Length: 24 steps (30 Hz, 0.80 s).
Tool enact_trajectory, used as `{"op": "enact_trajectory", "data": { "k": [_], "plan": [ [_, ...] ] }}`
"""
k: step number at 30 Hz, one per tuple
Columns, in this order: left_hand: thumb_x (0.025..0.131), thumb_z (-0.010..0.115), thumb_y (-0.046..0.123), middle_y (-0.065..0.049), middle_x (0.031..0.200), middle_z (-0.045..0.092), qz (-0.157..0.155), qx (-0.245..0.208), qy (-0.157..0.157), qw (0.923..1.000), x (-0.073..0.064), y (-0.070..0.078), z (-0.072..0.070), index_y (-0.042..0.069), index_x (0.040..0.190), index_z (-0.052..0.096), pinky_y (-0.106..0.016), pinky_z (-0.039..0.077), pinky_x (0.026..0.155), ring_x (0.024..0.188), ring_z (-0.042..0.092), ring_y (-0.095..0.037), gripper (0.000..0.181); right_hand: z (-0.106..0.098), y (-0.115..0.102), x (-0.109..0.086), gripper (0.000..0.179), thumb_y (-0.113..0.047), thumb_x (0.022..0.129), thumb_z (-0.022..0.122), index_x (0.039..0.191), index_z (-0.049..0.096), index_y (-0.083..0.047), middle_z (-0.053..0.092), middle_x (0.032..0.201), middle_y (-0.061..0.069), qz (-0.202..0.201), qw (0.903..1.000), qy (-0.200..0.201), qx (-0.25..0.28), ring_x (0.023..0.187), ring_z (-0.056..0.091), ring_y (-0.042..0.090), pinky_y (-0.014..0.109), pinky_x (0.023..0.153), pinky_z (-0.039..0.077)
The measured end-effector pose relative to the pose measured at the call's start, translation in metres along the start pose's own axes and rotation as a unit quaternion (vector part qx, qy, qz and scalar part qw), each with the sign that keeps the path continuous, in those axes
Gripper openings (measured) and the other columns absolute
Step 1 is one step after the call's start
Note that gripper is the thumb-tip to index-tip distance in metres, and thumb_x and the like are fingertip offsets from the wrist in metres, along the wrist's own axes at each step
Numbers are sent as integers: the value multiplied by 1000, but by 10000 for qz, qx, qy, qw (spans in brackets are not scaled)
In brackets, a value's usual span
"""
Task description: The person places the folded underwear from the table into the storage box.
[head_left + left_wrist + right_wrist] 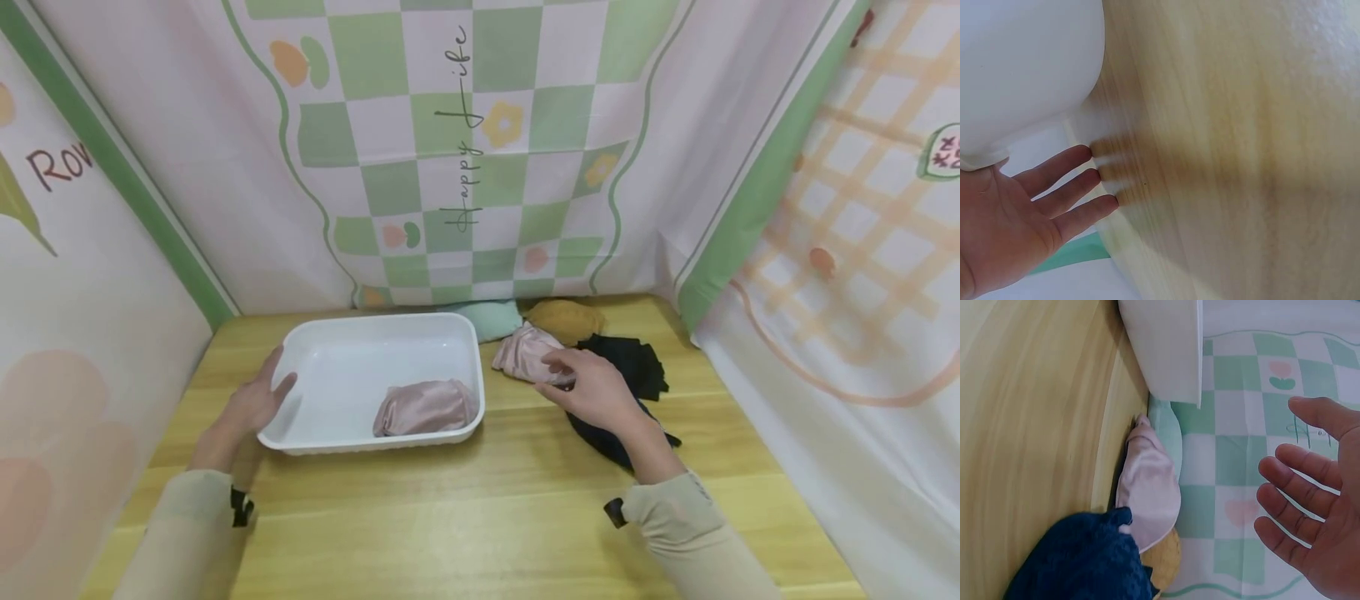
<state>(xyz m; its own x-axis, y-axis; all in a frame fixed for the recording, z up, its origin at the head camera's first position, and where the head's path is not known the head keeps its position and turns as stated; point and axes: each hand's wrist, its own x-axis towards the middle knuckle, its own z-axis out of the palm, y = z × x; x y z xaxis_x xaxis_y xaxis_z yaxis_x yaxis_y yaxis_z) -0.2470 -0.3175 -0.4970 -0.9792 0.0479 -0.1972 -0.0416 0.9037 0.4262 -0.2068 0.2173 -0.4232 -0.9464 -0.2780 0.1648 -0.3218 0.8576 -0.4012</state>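
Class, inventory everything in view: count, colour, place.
Table: one, yellow wood, beneath tray.
Tray: one, white, left.
Bundle in tray: one, pink, front right corner.
Loose bundle: one, pink, right of tray.
Mint bundle: one, mint, behind tray's right end.
Mustard bundle: one, mustard, beside mint bundle.
Black cloth: one, black, right.
Navy cloth: one, navy, nearer than black cloth.
Printed hangings: count unclear, white, green, orange, behind and beside table.
Sleeves: two, beige, foreground.
Wrist straps: two, black, beside sleeves.
Left hand: one, bare, at tray's left rim.
Right hand: one, bare, by loose bundle.
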Motion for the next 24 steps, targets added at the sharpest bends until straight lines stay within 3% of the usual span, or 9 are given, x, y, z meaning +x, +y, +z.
{"op": "enact_trajectory", "data": {
  "k": [7,15,24],
  "plan": [
    [103,11,63,-44,150,27,43,28,1,10000,0,1,0,16,158,-18,-76,34,103,127,37,-69,79,-4,15,-11,49,-44,89,73,128,67,-14,72,107,4,55,9998,165,-68,102,65,24,48,86,54],
    [103,12,62,-44,149,27,59,46,25,10000,0,0,0,14,159,-15,-76,34,103,127,36,-69,78,-7,33,-21,40,-42,89,73,120,69,-17,71,105,2,139,9993,306,-153,100,64,24,46,84,53],
    [104,12,62,-44,149,27,67,31,20,10000,1,-1,1,13,159,-14,-76,35,103,127,37,-69,79,-12,49,-29,47,-46,90,71,123,68,-13,73,108,7,379,9987,293,-188,101,65,26,49,86,53]
  ]
}}
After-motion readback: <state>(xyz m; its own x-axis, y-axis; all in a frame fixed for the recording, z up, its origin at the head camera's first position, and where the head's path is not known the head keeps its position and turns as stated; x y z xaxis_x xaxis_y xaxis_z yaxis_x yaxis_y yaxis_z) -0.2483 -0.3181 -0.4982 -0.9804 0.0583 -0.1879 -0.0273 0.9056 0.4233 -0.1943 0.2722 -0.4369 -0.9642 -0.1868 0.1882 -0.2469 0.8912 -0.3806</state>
